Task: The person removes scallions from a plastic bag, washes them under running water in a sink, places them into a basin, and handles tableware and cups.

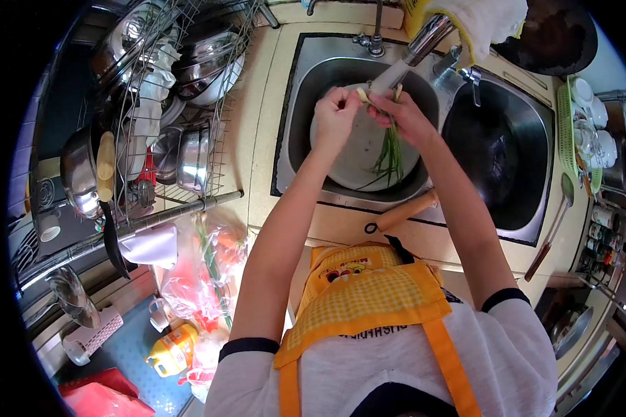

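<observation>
Green scallions are in hand, over the L sink bowl. R hand has thumb & fingers closed round the stems near the pale end; L hand has fingertips pressed together, pinching at that pale end, tho exact contact is part hidden by fingers. Long axis: stems run from pale ends btw the hands, bend at R fingers, then leaves hang down & slightly L, thin tips pointing back toward the wearer & fanning out. Pale ends point L, toward L fingertips.

Directly below the grip: round pale basin in the sink. Just beyond the grip: tap spout, white nozzle close to R fingers, w/ white cloth draped at its far end. Nearer the wearer than the grip: wooden handle w/ dark loop, on the sink's front edge.

Writing: apron, orange/yellow check, near side of grip, has a cartoon print w/ small lettering, too small to read. Shirt shows dark capitals, partly covered by apron, can't read whole word. Yellow bottle, well L of grip & nearer the wearer, has a label; text illegible.
</observation>
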Demonstrator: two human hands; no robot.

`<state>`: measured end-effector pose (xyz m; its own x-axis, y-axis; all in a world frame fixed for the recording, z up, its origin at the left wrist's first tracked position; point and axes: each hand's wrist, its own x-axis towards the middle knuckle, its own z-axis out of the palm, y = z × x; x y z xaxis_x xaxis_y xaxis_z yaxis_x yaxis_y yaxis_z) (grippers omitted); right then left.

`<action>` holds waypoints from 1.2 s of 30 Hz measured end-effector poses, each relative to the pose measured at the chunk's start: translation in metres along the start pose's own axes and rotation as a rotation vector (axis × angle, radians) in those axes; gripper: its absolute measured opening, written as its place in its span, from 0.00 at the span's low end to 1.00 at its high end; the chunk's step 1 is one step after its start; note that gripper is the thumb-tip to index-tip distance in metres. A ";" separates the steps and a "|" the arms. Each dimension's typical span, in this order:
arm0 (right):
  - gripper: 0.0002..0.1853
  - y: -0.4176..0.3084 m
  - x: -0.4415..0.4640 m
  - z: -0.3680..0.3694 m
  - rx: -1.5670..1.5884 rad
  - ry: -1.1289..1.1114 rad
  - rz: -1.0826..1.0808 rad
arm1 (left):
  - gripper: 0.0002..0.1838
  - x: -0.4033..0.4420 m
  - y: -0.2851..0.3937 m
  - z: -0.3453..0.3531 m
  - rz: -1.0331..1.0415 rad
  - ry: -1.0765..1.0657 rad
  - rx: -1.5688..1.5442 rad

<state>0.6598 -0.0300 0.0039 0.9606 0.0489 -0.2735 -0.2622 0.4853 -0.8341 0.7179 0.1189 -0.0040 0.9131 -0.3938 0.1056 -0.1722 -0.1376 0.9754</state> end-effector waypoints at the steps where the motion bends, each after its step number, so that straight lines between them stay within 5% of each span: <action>1: 0.10 0.001 0.001 0.000 -0.040 -0.005 -0.007 | 0.10 0.003 -0.002 0.000 -0.012 -0.004 -0.058; 11: 0.10 0.007 0.004 -0.003 0.046 0.043 -0.039 | 0.07 0.002 0.021 -0.007 0.037 -0.054 0.119; 14: 0.09 0.010 0.008 -0.001 -0.019 0.069 -0.169 | 0.09 0.002 0.026 -0.001 -0.131 -0.052 -0.345; 17: 0.08 0.012 0.010 -0.004 -0.061 0.142 -0.187 | 0.08 0.006 0.026 -0.007 -0.105 -0.167 -0.362; 20: 0.07 0.015 0.010 -0.009 0.048 0.115 -0.207 | 0.07 0.007 0.014 -0.012 -0.180 -0.171 -0.231; 23: 0.06 0.012 0.007 -0.007 0.064 0.143 -0.164 | 0.07 0.005 0.009 -0.017 -0.297 -0.238 0.278; 26: 0.07 0.015 0.009 -0.011 0.049 0.132 -0.113 | 0.12 -0.001 -0.013 -0.010 -0.067 -0.130 0.496; 32: 0.09 0.016 0.009 -0.012 -0.015 0.109 -0.122 | 0.13 0.011 -0.003 0.015 0.068 0.001 -0.121; 36: 0.09 0.005 -0.001 -0.002 0.085 0.045 -0.068 | 0.07 0.013 0.019 0.018 -0.048 -0.004 -0.105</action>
<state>0.6576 -0.0296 -0.0012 0.9704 -0.0247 -0.2402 -0.1859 0.5584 -0.8085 0.7194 0.0948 0.0124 0.9178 -0.3928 0.0582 -0.0890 -0.0605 0.9942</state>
